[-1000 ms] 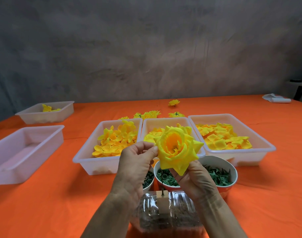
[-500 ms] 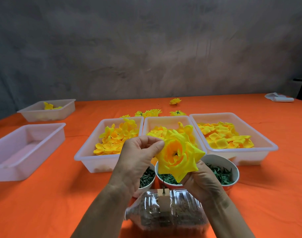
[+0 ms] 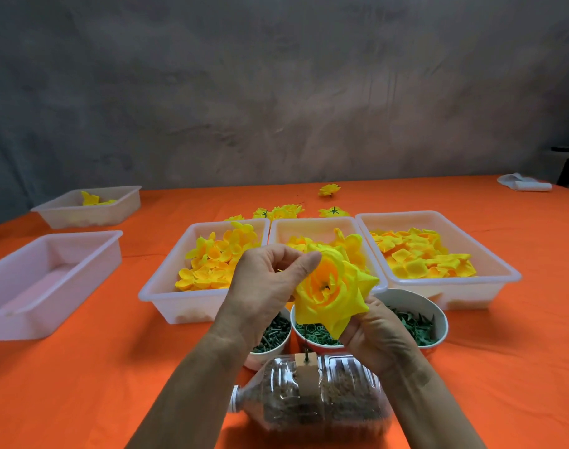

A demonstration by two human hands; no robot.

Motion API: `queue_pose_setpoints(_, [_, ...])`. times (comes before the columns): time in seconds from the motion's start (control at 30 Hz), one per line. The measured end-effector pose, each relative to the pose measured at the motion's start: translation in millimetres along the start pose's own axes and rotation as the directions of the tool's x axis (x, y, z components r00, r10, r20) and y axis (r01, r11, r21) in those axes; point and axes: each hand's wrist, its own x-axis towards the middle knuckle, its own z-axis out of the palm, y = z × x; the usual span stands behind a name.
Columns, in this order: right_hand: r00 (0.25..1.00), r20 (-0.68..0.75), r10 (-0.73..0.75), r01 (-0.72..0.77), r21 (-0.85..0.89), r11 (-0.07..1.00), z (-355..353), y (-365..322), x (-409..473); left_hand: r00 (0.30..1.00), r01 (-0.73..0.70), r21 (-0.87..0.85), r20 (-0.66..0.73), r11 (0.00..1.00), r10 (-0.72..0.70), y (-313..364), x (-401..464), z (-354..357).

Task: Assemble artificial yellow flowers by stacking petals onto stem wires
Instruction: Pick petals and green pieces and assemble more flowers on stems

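A large yellow flower [image 3: 333, 288] of stacked petals is held up over the bowls, its orange centre facing me. My left hand [image 3: 267, 283] pinches its upper left petal edge between thumb and fingers. My right hand [image 3: 378, 338] grips the flower from below and behind, its fingers mostly hidden by the petals. A thin stem wire [image 3: 306, 351] stands in a block on a plastic bottle [image 3: 309, 396] lying on its side just below. Three white trays hold loose yellow petals: left [image 3: 156, 286], middle [image 3: 312, 226], right [image 3: 500, 267].
Three bowls sit in front of the trays: green pins [image 3: 271, 335], green rings [image 3: 312, 332], green leaves [image 3: 416, 322]. An empty white tray [image 3: 49, 280] and another with a few petals [image 3: 88, 205] stand at left. Finished flowers [image 3: 330, 190] lie behind on the orange cloth.
The flower has tilted a little to the right and down, and my left hand's thumb and fingers have closed further over its upper petal edge. My right hand stays under it.
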Motion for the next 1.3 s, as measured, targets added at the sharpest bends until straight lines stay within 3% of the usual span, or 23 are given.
queue_pose_setpoints(0.23, [0.999, -0.021, 0.035, -0.034, 0.022, 0.999, 4, -1, -1, 0.993, 0.016, 0.054, -0.118, 0.998, -0.01, -6, 11, -1])
queue_pose_setpoints(0.37, [0.997, -0.056, 0.054, -0.04, 0.224, 0.974, 9, -1, 1, 0.983, 0.073, -0.101, -0.16, 0.992, -0.089, -13, 8, 3])
queue_pose_setpoints(0.47, [0.992, -0.115, 0.052, -0.012, 0.322, 0.947, 11, -1, 2, 0.969, 0.086, -0.088, -0.225, 0.992, -0.104, -19, 2, 4])
queue_pose_setpoints(0.7, [0.989, -0.148, 0.009, 0.038, 0.313, 0.949, 12, 5, 5, 0.972, 0.167, -0.053, -0.161, 0.985, -0.173, -22, -12, 11])
queue_pose_setpoints(1.03, [0.992, -0.067, -0.107, 0.106, -0.017, 0.994, 1, 11, 3, 0.934, 0.311, -0.194, -0.118, 0.93, -0.337, -23, -6, 4])
queue_pose_setpoints(1.17, [0.986, -0.058, -0.159, 0.137, -0.276, 0.951, -1, 8, 3, 0.965, 0.217, -0.097, -0.131, 0.971, -0.228, -21, -2, -3])
queue_pose_setpoints(1.3, [0.981, 0.007, -0.195, 0.177, -0.451, 0.875, 1, 2, 4, 0.979, 0.079, 0.144, -0.196, 0.986, -0.049, -20, 3, -7])
